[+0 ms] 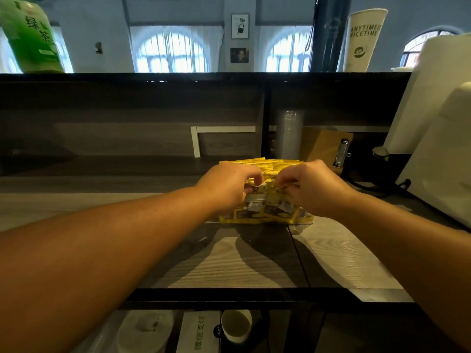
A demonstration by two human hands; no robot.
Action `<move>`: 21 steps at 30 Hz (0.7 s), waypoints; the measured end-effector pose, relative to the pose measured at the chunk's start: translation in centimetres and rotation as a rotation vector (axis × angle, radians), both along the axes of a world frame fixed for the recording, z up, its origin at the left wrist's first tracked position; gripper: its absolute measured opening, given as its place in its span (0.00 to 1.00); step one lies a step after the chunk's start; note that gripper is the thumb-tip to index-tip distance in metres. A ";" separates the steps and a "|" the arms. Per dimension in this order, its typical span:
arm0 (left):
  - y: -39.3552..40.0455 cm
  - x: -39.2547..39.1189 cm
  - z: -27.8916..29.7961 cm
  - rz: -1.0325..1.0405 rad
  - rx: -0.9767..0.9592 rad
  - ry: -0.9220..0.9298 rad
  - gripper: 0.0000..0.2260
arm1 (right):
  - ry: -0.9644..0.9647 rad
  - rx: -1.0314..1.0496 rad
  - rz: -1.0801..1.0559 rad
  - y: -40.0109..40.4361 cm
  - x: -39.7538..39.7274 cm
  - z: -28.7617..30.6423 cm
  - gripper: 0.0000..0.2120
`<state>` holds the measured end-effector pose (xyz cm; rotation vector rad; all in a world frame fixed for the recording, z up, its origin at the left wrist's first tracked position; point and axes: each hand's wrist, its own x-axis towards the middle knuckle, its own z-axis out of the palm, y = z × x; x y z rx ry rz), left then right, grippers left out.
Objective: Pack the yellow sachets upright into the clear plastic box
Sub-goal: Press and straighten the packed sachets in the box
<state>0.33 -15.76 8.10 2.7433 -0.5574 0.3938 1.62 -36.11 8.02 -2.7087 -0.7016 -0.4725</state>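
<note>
Mid-pack, I reckon. Left hand [228,186] & right hand [309,187] fingers curled, pinching yellow sachets [265,169] in clear plastic box [303,220] on counter [229,261]. Next: seat them upright, snug.

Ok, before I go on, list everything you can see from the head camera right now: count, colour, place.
Sachets: many, yellow, upright in the box at centre of the counter.
Plastic box: one, clear, on the counter under both hands.
Counter: one, grey wood grain.
Clipboard: one, brown, leaning behind the box to the right.
Cup stack: one, clear, behind the box.
Bottle: one, green, top ledge, far left.
Paper cup: one, white, top ledge, right.
Small cup: one, white, lower shelf.
Machine: one, white, far right.
Left hand: fingers pinching sachets.
Right hand: fingers pinching sachets.
</note>
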 end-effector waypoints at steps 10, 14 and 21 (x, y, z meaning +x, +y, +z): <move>0.2 -0.3 -0.5 -0.064 0.082 0.081 0.11 | 0.237 -0.101 -0.002 1.0 0.0 0.5 0.20; 0.5 -2.0 -1.5 0.041 0.001 -0.101 0.19 | -0.003 -0.040 -0.052 0.3 -0.8 -0.6 0.19; 1.7 -6.8 -1.7 0.065 -0.161 -0.114 0.22 | -0.009 0.062 -0.084 0.4 -4.9 -0.5 0.25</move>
